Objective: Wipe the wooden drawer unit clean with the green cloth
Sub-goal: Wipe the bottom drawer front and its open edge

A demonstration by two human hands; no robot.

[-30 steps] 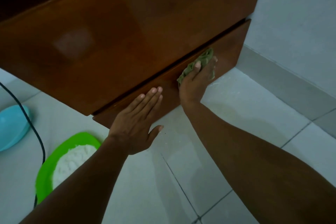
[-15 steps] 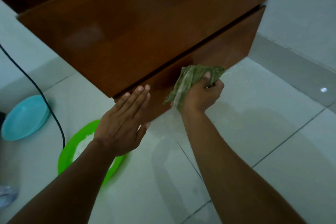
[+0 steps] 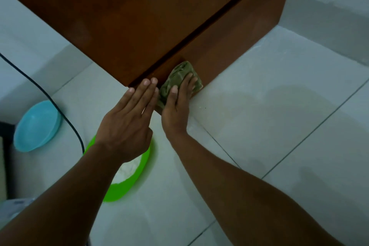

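Unit (image 3: 149, 16): wooden, reddish-brown, smooth with a dull sheen, box-shaped with square corners. It stands on the floor against the wall (image 3: 329, 6). Its front faces the camera, and its long edges run from lower left to upper right in the view.

Gap (image 3: 209, 26): a thin, dark, straight line between the upper and lower drawer fronts, running along the same diagonal.

Cloth (image 3: 177, 78): olive green, soft, bunched into creased folds. It lies against the lower drawer front near its left corner. Its long axis runs lower left to upper right, along the fingers over it.

Right hand (image 3: 176, 112): fingers straight and together, pressing the cloth flat to the wood without curling round it.

Left hand (image 3: 127, 126): flat, fingers extended and holding nothing. The fingertips rest on the lower front just beside the cloth.

Floor (image 3: 279, 116): pale glossy tiles with thin dark joints.

Bowl (image 3: 37, 126): light blue, smooth, oval, on the floor at left.

Dish (image 3: 127, 185): bright green, rounded, with white contents, partly under the left wrist.

Cable (image 3: 60, 110): black and thin, curving between bowl and dish.
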